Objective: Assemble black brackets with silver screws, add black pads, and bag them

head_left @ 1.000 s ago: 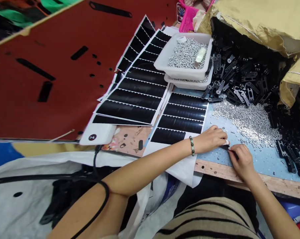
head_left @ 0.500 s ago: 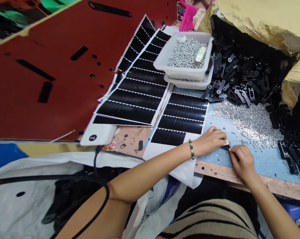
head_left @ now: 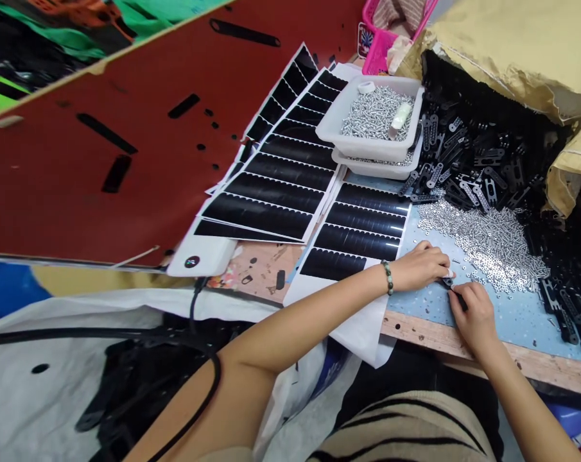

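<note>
My left hand (head_left: pixel 422 266), with a bead bracelet at the wrist, is closed at the blue tabletop (head_left: pixel 415 301), its fingertips on one end of a small black part (head_left: pixel 447 281). Just to the right, my right hand (head_left: pixel 474 314) pinches the other end of that part. Fingers cover most of it. Behind the hands lies a heap of small silver screws and nuts (head_left: pixel 492 240). Sheets of black stickers (head_left: pixel 357 237) lie to the left of my left hand.
Two stacked white trays (head_left: pixel 372 141) of screws stand behind the sheets. Black plastic parts (head_left: pixel 487 160) spill from a torn yellow sack (head_left: pixel 516 58) at the back right. A white device (head_left: pixel 201 255) with a black cable sits left, beside a red board (head_left: pixel 140 212).
The camera view has shifted, so most things appear farther right. My fingertips are slightly farther apart, and more of the small black part shows between them.
</note>
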The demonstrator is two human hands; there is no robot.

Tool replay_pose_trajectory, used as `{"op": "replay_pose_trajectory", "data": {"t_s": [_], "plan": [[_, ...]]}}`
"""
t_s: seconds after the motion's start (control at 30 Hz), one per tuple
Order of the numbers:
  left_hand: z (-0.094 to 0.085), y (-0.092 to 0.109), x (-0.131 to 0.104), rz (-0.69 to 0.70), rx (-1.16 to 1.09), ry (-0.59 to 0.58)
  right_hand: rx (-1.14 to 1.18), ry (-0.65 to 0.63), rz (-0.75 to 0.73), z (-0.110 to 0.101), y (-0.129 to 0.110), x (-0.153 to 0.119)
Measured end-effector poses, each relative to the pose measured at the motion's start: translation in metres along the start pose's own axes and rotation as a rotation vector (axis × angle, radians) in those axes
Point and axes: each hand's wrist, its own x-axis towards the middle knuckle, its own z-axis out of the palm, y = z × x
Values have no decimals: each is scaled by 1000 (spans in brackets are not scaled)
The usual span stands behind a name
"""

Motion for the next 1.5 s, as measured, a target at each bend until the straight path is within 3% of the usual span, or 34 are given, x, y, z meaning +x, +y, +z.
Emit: {"op": "replay_pose_trajectory", "data": {"t_s": [0.1, 0.17, 0.27, 0.33, 0.43, 0.53, 0.63, 0.7, 0.8, 0.93, 1.13, 1.23, 1.33, 1.4, 1.5], "plan": [[6, 6, -6, 7, 22, 7, 21, -34, -5, -8, 6, 4], [15, 15, -13, 7, 65, 33, 36, 13, -10, -12, 12, 23], [27, 29, -20, -7, 105, 87, 10, 140, -36, -4, 16, 80], [29, 36, -22, -15, 113, 94, -40, 117, -107, 13, 11, 128], [19, 39, -26, -19, 65, 123, -194, -38, -184, 43, 0, 186], [-8, 26, -34, -95, 10, 267, -270, -99, -167, 62, -2, 209], [-40, 0, -33, -244, -12, 481, -270, -103, -178, 55, 9, 204], [-56, -18, -22, -321, -27, 534, -256, -108, -210, 39, 19, 194], [-65, -35, 9, -329, -69, 429, -209, -104, -279, 13, 32, 175], [-59, -35, 50, -296, -52, 192, -131, -50, -363, -10, 41, 153], [-48, -20, 77, -252, 63, 133, -47, 28, -368, -27, 50, 132], [-54, -21, 78, -265, 95, 243, -86, 148, -214, -48, 76, 124], [-70, -29, 74, -345, -134, 446, -246, 365, 167, -73, 123, 115], [-82, -33, 70, -384, -426, 467, -309, 325, 348, -85, 155, 113], [-87, -28, 66, -400, -802, 375, -291, 235, 409, -92, 181, 114]]}}
